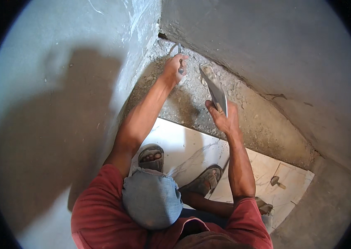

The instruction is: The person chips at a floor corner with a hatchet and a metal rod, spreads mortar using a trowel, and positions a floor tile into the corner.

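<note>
Up near the wall corner, my left hand (175, 69) is closed around a metal chisel (181, 69), a thin rod whose blunt end shows above the fist. Its far end points into the rubble (196, 89) of broken mortar. To the right, my right hand (227, 118) grips the near end of a long, flat grey metal bar (214, 85). The bar's far end is worn and dusty, and it is held up apart from the chisel. Both hands are over the rough strip of floor between the tiles and the far wall.
White marbled tiles (183, 137) lie under my sandalled feet, bordering the rough strip. A small tool (275, 181) with a dark rounded head and light handle rests on the tiles at right. Grey plastered walls (241, 33) close in at the left and far side.
</note>
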A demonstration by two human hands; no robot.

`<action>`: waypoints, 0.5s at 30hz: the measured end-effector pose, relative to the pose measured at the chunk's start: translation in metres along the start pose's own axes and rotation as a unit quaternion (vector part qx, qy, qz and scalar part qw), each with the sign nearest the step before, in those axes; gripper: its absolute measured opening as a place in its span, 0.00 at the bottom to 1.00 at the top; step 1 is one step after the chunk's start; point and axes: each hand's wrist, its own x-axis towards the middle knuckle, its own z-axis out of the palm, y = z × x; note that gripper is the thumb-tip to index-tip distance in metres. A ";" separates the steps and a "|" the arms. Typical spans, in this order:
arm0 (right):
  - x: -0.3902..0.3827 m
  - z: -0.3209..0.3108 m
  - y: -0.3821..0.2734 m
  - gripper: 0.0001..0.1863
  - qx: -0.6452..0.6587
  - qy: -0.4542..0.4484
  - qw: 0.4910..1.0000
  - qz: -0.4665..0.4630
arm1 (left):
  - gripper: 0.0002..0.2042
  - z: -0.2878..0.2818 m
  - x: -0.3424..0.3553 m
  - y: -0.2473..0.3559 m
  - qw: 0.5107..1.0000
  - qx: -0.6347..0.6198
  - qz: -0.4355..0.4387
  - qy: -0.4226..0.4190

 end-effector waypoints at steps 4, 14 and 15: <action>0.015 0.018 0.022 0.10 0.061 0.043 0.982 -0.175 | 0.09 0.007 0.013 0.011 0.997 -0.064 -0.032 -0.018; 0.026 0.037 -0.013 0.11 -0.032 0.041 0.980 -0.193 | 0.08 -0.006 0.022 0.029 0.981 -0.128 -0.092 -0.109; 0.029 0.035 -0.012 0.11 -0.032 0.042 0.980 -0.193 | 0.07 -0.008 0.025 0.027 0.980 -0.128 -0.085 -0.130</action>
